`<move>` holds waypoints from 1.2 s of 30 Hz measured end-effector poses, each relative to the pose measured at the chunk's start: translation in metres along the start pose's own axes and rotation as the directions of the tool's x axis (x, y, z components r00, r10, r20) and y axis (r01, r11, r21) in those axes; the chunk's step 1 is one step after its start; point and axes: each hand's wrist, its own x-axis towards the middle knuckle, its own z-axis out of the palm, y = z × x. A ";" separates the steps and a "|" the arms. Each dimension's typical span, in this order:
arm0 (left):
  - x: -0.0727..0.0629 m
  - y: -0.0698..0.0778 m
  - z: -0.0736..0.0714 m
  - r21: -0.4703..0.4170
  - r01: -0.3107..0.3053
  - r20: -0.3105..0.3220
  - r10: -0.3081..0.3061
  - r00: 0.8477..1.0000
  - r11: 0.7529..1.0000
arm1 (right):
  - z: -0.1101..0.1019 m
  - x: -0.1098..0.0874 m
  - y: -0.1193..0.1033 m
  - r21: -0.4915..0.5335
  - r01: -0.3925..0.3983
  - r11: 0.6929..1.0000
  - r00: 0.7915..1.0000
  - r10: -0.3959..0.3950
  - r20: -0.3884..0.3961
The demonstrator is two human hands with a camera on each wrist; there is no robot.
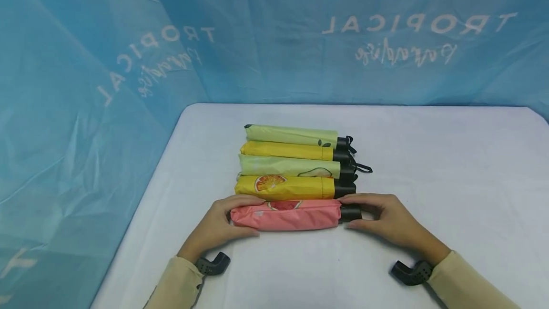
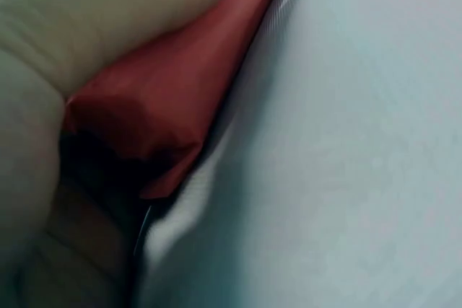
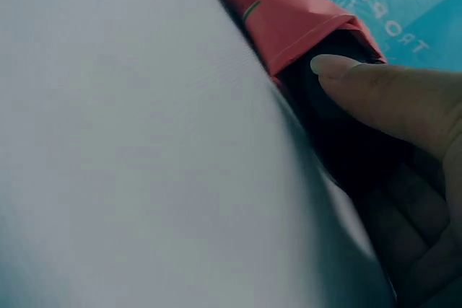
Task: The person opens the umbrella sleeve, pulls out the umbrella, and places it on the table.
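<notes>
A pink folded umbrella (image 1: 296,221) with a watermelon print lies nearest the person, at the front of a row of folded umbrellas. My left hand (image 1: 225,221) grips its left end, thumb on the near side and fingers on the far side; the left wrist view shows the thumb along the pink sleeve (image 2: 173,84). At the other end, my right hand (image 1: 388,216) holds the black handle (image 1: 350,213) between thumb and fingers. In the right wrist view the thumb (image 3: 375,95) lies against that handle. Directly behind is a yellow umbrella (image 1: 306,188) with an orange-slice print.
Further back in the row lie a light green umbrella (image 1: 274,166), a plain yellow one (image 1: 287,150) and another light green one (image 1: 291,134), handles to the right. They lie on a white-covered table (image 1: 450,166). Blue printed curtains (image 1: 274,37) hang behind and at the left.
</notes>
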 end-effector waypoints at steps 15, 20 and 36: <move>0.002 0.001 0.001 -0.087 0.054 -0.038 -0.058 0.998 0.995 | 0.011 0.002 -0.003 -0.122 0.084 0.989 0.991 -0.096 -0.093; 0.000 0.004 0.000 -0.205 0.038 -0.032 -0.046 0.998 0.978 | 0.011 -0.002 -0.003 -0.087 0.079 0.993 0.991 -0.088 -0.105; -0.007 0.018 -0.007 -0.331 -0.076 -0.085 0.050 0.995 0.940 | -0.002 -0.009 -0.021 0.025 0.120 0.993 0.985 -0.115 -0.129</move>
